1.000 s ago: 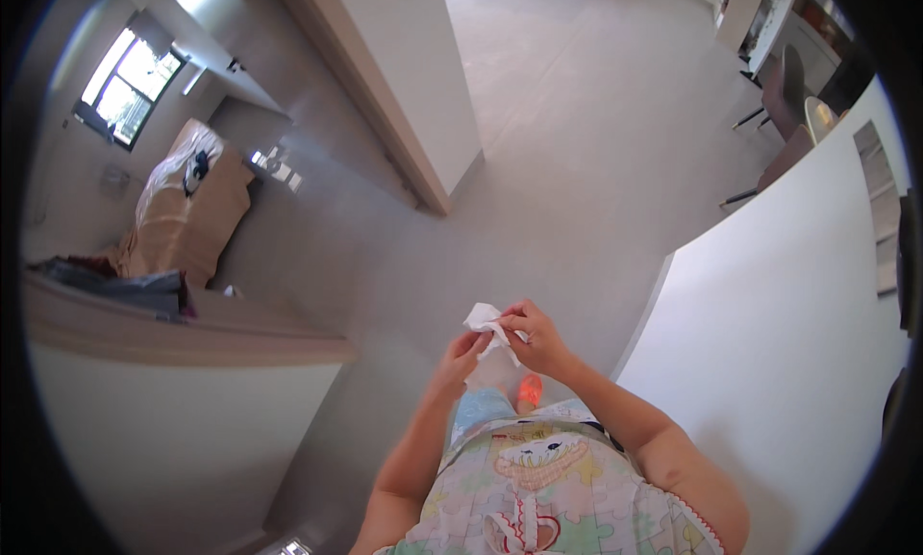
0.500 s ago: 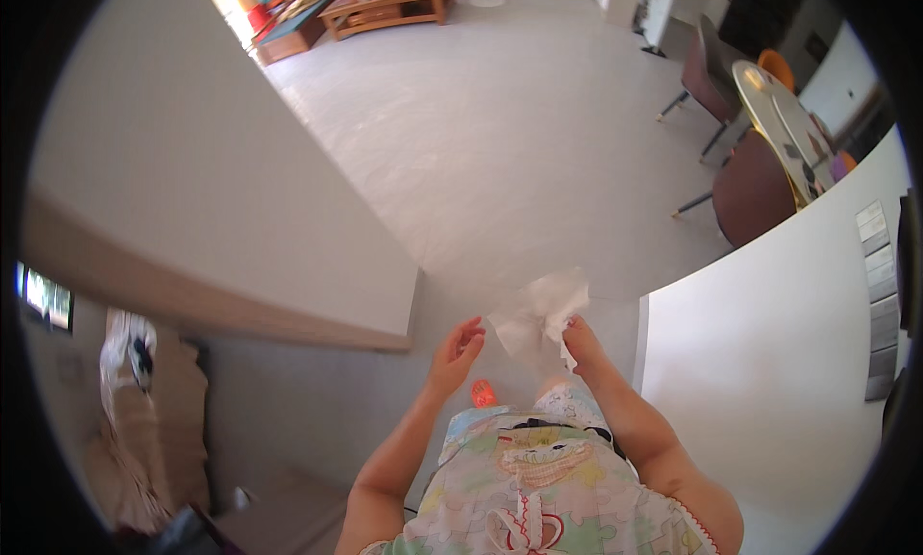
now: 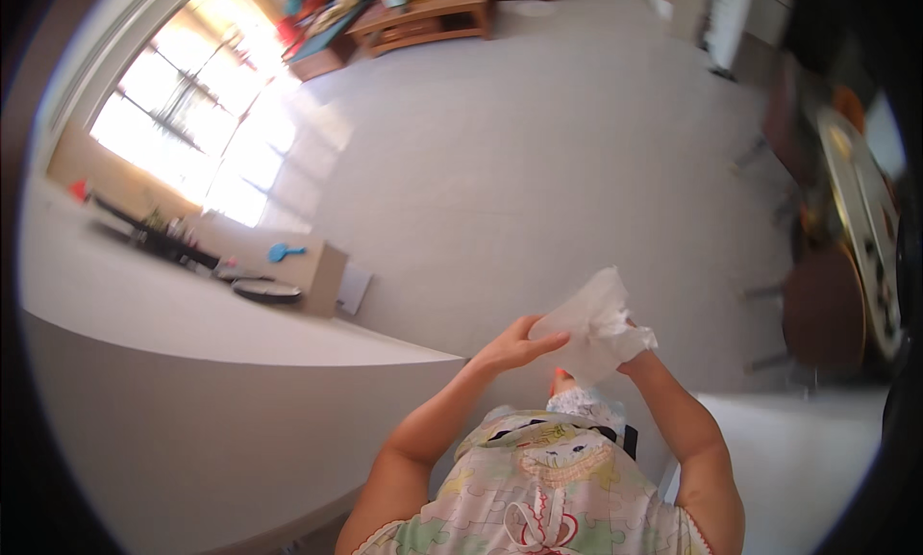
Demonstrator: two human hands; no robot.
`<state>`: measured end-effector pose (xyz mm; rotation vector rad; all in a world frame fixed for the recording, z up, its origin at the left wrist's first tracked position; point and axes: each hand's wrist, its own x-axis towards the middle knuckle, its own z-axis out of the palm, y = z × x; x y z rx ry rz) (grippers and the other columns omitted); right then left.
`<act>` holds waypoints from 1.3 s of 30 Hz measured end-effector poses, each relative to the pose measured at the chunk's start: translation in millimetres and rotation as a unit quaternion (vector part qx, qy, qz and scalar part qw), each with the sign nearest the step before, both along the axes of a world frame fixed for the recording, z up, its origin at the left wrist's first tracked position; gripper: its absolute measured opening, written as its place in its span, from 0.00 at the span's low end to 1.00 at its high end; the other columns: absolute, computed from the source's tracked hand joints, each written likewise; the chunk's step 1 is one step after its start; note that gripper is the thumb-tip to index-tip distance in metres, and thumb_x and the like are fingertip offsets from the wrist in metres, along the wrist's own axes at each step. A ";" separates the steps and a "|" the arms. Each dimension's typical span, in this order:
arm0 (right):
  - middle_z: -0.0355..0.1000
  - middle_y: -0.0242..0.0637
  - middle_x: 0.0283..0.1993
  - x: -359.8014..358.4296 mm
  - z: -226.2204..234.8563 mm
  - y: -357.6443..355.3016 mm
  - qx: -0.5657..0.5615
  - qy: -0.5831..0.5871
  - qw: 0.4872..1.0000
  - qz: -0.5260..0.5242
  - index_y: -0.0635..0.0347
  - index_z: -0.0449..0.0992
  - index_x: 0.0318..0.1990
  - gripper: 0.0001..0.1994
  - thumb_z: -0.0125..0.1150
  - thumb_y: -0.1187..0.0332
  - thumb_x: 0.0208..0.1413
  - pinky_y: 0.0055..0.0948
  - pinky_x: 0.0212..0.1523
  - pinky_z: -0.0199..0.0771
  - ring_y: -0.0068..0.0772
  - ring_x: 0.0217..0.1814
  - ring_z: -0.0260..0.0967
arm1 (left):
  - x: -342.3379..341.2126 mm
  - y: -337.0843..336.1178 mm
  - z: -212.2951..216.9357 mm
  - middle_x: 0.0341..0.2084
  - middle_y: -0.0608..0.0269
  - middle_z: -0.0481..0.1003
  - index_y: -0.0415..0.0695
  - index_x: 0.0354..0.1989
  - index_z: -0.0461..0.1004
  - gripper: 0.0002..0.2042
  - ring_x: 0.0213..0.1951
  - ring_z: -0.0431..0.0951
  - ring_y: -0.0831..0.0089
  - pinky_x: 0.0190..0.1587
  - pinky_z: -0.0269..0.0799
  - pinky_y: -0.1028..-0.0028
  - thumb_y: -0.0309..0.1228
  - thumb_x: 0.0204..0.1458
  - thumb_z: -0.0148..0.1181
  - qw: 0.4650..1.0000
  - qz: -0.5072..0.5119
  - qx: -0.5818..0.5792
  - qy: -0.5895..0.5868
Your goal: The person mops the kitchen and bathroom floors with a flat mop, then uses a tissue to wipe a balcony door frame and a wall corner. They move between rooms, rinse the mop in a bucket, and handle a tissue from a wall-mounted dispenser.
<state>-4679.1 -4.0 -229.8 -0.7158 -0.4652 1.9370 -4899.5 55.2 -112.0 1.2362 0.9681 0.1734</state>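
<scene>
Head view: right hand (image 3: 630,355) pinched the right edge of a white tissue (image 3: 591,324), left hand (image 3: 517,343) had its fingers pressed along the left edge, so the sheet sat between them in front of the chest. It looked partly opened: upper half spread flat, right side bunched and crumpled, thin and soft. Grey floor (image 3: 538,170) far behind, white counter (image 3: 173,315) left.

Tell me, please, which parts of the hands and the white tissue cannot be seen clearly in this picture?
- Right hand, head view: mostly hidden behind the white tissue, so its grip is unclear.
- Left hand, head view: fingertips touch the tissue's edge; whether they pinch it cannot be told.
- Tissue: whether it is one sheet or several is blurred.
- Dining table: blurred, cut off at the rim.
</scene>
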 end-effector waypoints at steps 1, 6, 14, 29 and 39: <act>0.65 0.36 0.54 -2.6 4.8 37.2 -0.014 -0.043 0.999 0.025 0.54 0.60 0.58 0.24 0.54 0.58 0.56 0.36 0.53 0.70 0.35 0.55 0.65 | -5.0 25.7 -0.7 0.51 0.50 0.67 0.35 0.56 0.62 0.35 0.54 0.66 0.63 0.57 0.59 0.65 0.49 0.47 0.61 0.999 0.024 -0.014 -0.031; 0.63 0.36 0.56 -45.8 13.7 228.8 -0.001 -0.002 0.993 0.122 0.53 0.60 0.58 0.25 0.56 0.58 0.54 0.36 0.53 0.70 0.34 0.55 0.64 | -55.3 158.1 -36.9 0.48 0.55 0.70 0.35 0.53 0.65 0.27 0.53 0.67 0.68 0.55 0.61 0.68 0.41 0.49 0.61 0.962 0.226 -0.044 -0.146; 0.68 0.37 0.52 -116.2 -30.5 502.7 -0.027 -0.002 0.996 0.085 0.56 0.64 0.54 0.23 0.57 0.61 0.52 0.39 0.52 0.70 0.36 0.51 0.68 | -147.3 417.4 -96.9 0.41 0.62 0.75 0.39 0.46 0.72 0.15 0.44 0.73 0.75 0.47 0.69 0.73 0.33 0.52 0.59 0.916 0.317 -0.040 -0.243; 0.68 0.33 0.48 -178.7 -20.8 995.3 -0.135 -0.128 0.982 0.035 0.52 0.65 0.53 0.17 0.51 0.61 0.57 0.37 0.48 0.73 0.33 0.48 0.69 | -315.5 850.0 -132.7 0.41 0.62 0.73 0.42 0.54 0.66 0.19 0.42 0.73 0.75 0.47 0.70 0.72 0.39 0.57 0.50 0.903 0.374 -0.131 -0.165; 0.69 0.35 0.48 -471.8 -17.2 1362.3 -0.122 -0.049 0.941 0.310 0.53 0.66 0.52 0.17 0.42 0.57 0.60 0.34 0.47 0.73 0.35 0.49 0.69 | -489.5 992.7 -140.8 0.41 0.64 0.73 0.46 0.53 0.68 0.19 0.42 0.73 0.75 0.46 0.70 0.74 0.42 0.56 0.51 0.833 0.535 -0.129 -0.059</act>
